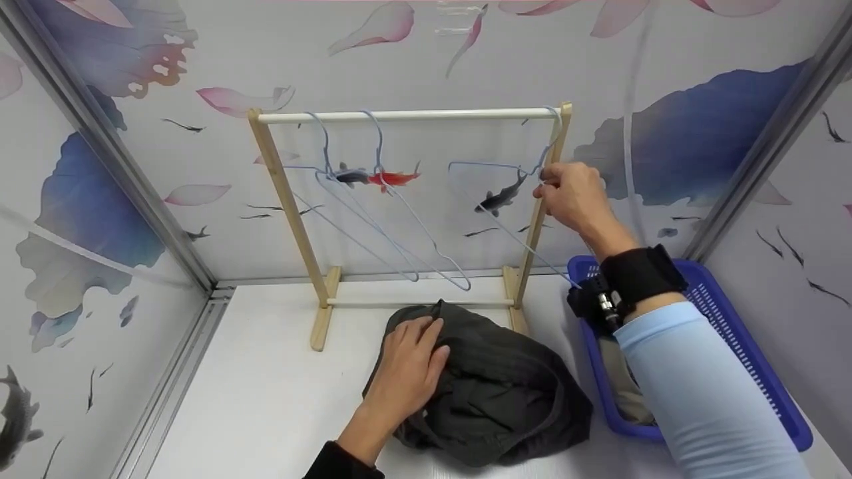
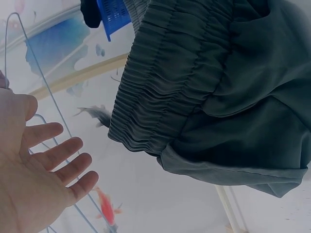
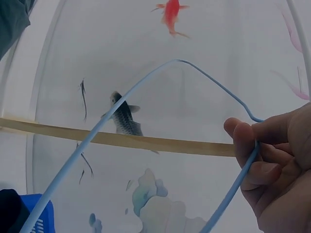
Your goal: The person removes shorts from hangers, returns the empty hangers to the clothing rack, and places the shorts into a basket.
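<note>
A light blue wire hanger (image 1: 492, 164) hangs by its hook at the right end of the white rail (image 1: 413, 115). My right hand (image 1: 576, 197) pinches this hanger near its neck; in the right wrist view, thumb and fingers close on the wire (image 3: 73, 162). Dark grey-green pants (image 1: 499, 392) lie bunched on the table before the rack. Over their upper left side is my left hand (image 1: 407, 366), its fingers loosely extended. From the left wrist, the hand (image 2: 39, 165) shows spread fingers beside the pants' gathered elastic waistband (image 2: 160, 73).
Two more blue hangers (image 1: 379, 143) hang on the left part of the rail. The rack's wooden posts (image 1: 289, 206) stand on feet at the back. At right, under my forearm, a blue plastic basket (image 1: 745, 346) holds folded beige cloth (image 1: 622, 392). Patterned walls enclose the table.
</note>
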Available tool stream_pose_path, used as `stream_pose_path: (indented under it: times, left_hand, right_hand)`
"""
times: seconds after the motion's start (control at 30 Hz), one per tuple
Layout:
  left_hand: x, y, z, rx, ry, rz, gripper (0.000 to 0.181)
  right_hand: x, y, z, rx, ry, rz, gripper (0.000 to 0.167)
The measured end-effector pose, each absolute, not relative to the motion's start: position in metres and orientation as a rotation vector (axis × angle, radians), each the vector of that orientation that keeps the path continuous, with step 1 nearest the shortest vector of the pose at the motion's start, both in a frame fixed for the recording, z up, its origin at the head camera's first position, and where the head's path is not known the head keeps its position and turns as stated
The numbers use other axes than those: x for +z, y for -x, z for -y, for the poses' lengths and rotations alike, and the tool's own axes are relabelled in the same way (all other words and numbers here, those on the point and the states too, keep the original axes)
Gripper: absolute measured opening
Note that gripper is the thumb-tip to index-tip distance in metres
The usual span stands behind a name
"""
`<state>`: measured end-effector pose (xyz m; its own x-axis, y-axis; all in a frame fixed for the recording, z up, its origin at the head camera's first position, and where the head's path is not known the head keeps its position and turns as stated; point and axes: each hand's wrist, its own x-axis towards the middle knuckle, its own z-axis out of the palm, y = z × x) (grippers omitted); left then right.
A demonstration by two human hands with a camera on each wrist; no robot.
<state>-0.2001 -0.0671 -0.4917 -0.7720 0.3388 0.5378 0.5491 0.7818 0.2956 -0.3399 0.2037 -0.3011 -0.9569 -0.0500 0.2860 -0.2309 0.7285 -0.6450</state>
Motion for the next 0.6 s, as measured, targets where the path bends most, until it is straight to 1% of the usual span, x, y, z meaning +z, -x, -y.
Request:
stream_pose_path:
  times: [0.1,0.33,0.6]
  left_hand:
    - [-0.492,0.201,0.067,-0.613,0.667,2.514,0.04]
    - [-0.492,0.202,0.066,-0.619,0.666,2.542,0.04]
    - [-0.492,0.201,0.068,-0.631,0.655,2.566,0.041]
  right_hand:
    - [-0.304,0.339,-0.208,1.055,-0.242,2.705,0.029]
    - [-0.31,0.331,-0.223,0.965,-0.345,2.757,0.022]
    - [-0.319,0.315,-0.233,0.948,-0.352,2.615,0.033]
